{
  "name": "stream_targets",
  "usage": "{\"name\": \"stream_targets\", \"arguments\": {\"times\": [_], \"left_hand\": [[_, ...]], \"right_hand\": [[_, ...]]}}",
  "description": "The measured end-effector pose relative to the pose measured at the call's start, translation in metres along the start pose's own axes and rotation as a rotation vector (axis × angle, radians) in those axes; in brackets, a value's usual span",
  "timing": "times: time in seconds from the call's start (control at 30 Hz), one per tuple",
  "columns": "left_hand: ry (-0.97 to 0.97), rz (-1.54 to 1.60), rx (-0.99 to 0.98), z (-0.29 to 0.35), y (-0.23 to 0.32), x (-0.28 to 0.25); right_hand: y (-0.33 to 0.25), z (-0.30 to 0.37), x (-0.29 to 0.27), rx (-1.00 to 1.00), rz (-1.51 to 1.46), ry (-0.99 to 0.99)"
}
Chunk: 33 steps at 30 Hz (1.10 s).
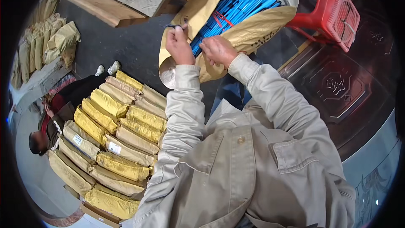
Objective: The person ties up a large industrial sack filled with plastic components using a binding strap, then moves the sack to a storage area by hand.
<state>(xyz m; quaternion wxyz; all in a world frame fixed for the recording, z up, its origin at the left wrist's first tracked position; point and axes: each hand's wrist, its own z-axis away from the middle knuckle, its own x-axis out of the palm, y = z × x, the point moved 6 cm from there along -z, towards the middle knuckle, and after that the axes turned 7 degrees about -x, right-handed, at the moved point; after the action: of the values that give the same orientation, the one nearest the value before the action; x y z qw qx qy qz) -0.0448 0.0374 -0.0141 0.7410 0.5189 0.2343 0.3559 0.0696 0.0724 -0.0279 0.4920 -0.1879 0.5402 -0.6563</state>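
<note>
From here: blue rods sit inside the open paper sack, red ties around them. Left hand at the sack's near-left edge, fingertips pinched on something small and dark, can't ID. Right hand at its near side, fingers curled by the rod ends; can't tell if gripping. Wrapped packages stacked nearer, left of the sack.

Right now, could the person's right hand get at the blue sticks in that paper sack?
Probably yes: the sack gapes open, and the right hand is beside the near end of the blue sticks. Nothing visible blocks it, though red ties might hinder pulling one loose.
</note>
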Motion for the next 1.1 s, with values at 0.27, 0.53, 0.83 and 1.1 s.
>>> {"name": "stream_targets", "arguments": {"times": [0.27, 0.53, 0.83, 1.1], "left_hand": [[0.198, -0.045, 0.122, 0.037, -0.028, 0.004], [0.371, -0.241, 0.295, 0.032, -0.026, 0.002], [0.629, -0.841, 0.492, 0.056, 0.000, 0.049], [0.661, -0.957, 0.488, 0.051, -0.009, 0.039]], "right_hand": [[0.005, 0.002, -0.007, -0.150, -0.136, 0.072], [-0.072, 0.013, -0.068, 0.057, -0.706, -0.365], [-0.065, -0.036, -0.102, -0.025, -0.605, -0.230], [-0.072, -0.065, -0.082, -0.126, -0.475, -0.297]]}}
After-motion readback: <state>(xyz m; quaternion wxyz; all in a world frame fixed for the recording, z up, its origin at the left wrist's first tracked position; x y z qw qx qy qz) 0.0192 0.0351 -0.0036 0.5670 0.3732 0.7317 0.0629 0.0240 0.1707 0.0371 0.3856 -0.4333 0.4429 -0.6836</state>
